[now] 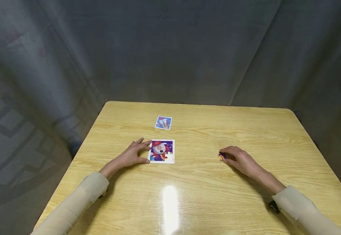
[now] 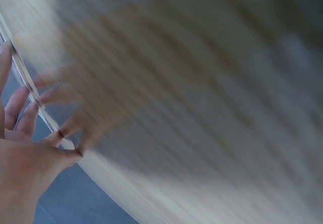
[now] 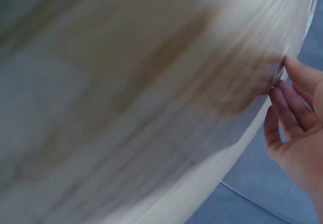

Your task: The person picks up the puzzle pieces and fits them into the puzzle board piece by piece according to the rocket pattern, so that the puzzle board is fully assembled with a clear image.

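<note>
A square jigsaw puzzle in a white frame lies on the table, its picture of a red and white figure on purple partly filled in. White backing shows at its lower right. My left hand holds the frame along its left edge, thumb near the lower left corner and fingers spread toward the upper left. In the left wrist view the frame appears edge-on under the fingertips. Off to the right, my right hand pinches a purple and orange jigsaw piece between thumb and fingers. The right wrist view shows that piece edge-on.
Behind the puzzle lies a small picture card with a similar figure. The wooden table has a bright light reflection near its front. Grey curtains hang behind it and along both sides.
</note>
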